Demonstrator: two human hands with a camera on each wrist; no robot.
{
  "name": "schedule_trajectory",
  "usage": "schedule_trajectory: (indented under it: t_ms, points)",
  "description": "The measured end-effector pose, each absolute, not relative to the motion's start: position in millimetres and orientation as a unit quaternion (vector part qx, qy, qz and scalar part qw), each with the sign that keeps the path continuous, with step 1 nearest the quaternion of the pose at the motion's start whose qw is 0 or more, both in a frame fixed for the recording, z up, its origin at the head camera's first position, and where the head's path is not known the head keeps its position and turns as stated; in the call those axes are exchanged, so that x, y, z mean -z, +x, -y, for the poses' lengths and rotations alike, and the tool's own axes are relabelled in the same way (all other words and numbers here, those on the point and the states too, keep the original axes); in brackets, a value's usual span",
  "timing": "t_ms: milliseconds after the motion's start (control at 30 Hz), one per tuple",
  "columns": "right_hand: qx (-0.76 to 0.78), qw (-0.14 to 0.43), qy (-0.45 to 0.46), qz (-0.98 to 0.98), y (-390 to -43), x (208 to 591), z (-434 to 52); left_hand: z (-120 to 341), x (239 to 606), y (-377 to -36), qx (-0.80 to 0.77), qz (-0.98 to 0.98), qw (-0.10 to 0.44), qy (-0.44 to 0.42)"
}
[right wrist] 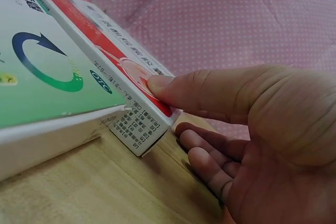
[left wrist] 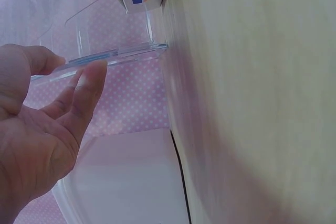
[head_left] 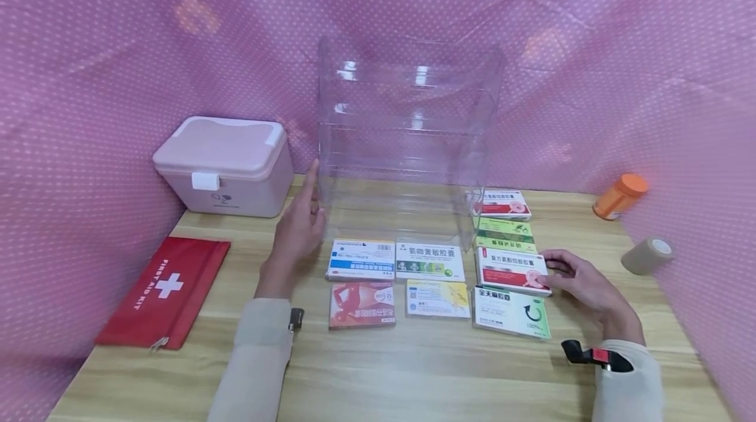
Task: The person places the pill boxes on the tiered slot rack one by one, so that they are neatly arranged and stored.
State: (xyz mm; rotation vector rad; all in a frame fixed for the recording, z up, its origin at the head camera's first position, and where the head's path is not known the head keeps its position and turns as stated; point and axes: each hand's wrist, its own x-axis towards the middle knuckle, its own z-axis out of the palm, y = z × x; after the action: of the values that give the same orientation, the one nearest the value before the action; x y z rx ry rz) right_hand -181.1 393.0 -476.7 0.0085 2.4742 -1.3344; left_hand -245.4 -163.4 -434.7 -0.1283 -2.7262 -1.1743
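A clear plastic tiered rack (head_left: 407, 146) stands upright at the back of the table. My left hand (head_left: 298, 222) is at its left side; in the left wrist view, thumb and fingers pinch the edge of its side panel (left wrist: 113, 54). My right hand (head_left: 581, 281) pinches the right end of a red-and-white medicine box (head_left: 510, 270), thumb (right wrist: 168, 85) on its printed face and the index finger mostly hidden behind. That box lies between a yellow-green box (head_left: 504, 233) and a white-and-green box (head_left: 510, 312), overlapping both in the head view.
More medicine boxes lie before the rack: blue-and-white (head_left: 361, 259), white-and-green (head_left: 430, 260), red (head_left: 362, 304) and yellow-and-white (head_left: 438, 298). Another red-and-white box (head_left: 504, 204) lies farther back. A pink lidded case (head_left: 227, 169) and red pouch (head_left: 168, 291) are left; an orange bottle (head_left: 620, 196) and beige roll (head_left: 646, 256) right.
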Motion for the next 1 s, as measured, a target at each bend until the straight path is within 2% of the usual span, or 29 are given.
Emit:
schedule_trajectory:
  t_ms: [367, 667, 1000]
  points:
    - [0.496, 0.145, -0.030, -0.856, -177, 478, -404, 160, 436, -247, 0.392, 0.915, 0.082, -0.042]
    - [0.557, 0.138, 0.020, -0.819, -177, 483, -408, 165, 433, -243, 0.393, 0.916, 0.073, -0.032]
    - [0.602, 0.131, 0.028, -0.788, -173, 484, -417, 163, 435, -246, 0.382, 0.920, 0.078, -0.037]
